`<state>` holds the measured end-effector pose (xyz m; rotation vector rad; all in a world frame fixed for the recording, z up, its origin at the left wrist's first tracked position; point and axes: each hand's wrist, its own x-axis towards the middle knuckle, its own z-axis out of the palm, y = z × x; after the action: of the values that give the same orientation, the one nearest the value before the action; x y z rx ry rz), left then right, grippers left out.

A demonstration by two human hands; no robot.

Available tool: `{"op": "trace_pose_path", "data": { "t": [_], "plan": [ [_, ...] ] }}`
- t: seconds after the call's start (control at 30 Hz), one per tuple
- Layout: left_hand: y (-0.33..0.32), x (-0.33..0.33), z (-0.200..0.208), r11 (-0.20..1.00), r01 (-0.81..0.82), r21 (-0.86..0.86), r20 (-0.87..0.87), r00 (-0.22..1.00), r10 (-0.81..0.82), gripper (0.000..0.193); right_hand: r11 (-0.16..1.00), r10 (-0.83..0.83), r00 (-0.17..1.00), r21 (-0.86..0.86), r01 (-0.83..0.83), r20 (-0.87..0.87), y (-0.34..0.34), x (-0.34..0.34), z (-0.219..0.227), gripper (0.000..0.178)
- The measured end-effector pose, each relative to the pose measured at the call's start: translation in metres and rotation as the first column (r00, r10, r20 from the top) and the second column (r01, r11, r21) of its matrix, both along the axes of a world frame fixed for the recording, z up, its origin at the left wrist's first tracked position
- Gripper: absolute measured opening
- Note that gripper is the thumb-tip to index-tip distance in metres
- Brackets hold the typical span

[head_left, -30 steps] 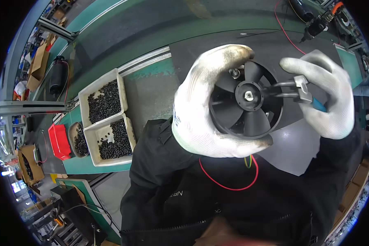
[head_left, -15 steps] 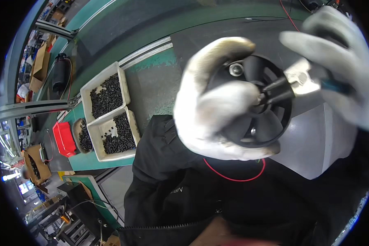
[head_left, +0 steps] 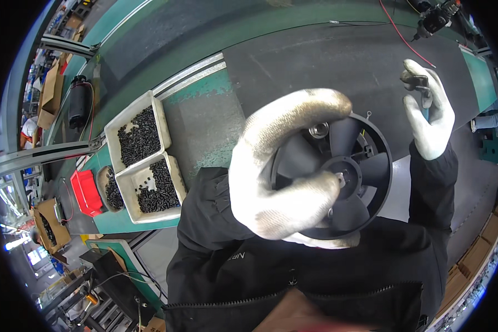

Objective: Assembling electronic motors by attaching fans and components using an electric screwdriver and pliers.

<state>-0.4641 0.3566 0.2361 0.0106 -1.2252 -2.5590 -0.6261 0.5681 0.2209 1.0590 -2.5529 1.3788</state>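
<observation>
A round black fan, with broad blades inside a ring-shaped frame, is gripped in my white-gloved left hand. The fingers curl round the rim, and the thumb presses by a small pale metal part at the hub. Off to the right, well apart from the fan, my gloved right hand is raised over the bench. Its fingers close round a hand tool with a dark metal end and a bit of teal handle, mostly hidden by the glove, so its exact kind is unclear.
Two white bins of small black parts stand at left, beside a round bowl and a red tray. A dark power tool and a red cable lie at the far right of the grey bench mat.
My right hand has drawn the tool away from the fan's hub, out to the right. My left hand and the fan have come slightly lower, with the thumb still at the hub.
</observation>
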Motion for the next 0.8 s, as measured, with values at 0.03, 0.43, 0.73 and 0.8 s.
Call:
{"op": "trace_pose_path", "data": {
  "t": [0.03,0.43,0.73,0.8],
  "plan": [
    [-0.002,-0.003,-0.003,0.999,0.006,-0.044,-0.028,1.0,-0.008,0.023,0.999,0.009,1.0,-0.044,-0.008,0.014,0.002,0.0,0.0,0.05],
    [-0.006,-0.014,-0.015,0.858,-0.202,-0.473,-0.312,0.949,0.052,0.028,0.889,0.411,0.901,0.282,-0.362,-0.14,-0.01,0.023,0.073,0.05],
    [-0.008,-0.014,-0.019,0.771,-0.309,-0.556,-0.399,0.913,0.078,0.034,0.813,0.535,0.777,0.453,-0.367,-0.332,-0.024,0.023,0.088,0.061],
    [-0.007,-0.014,-0.02,0.761,-0.324,-0.563,-0.418,0.905,0.076,0.036,0.805,0.545,0.772,0.462,-0.372,-0.327,-0.024,0.025,0.091,0.061]
  ]
}}
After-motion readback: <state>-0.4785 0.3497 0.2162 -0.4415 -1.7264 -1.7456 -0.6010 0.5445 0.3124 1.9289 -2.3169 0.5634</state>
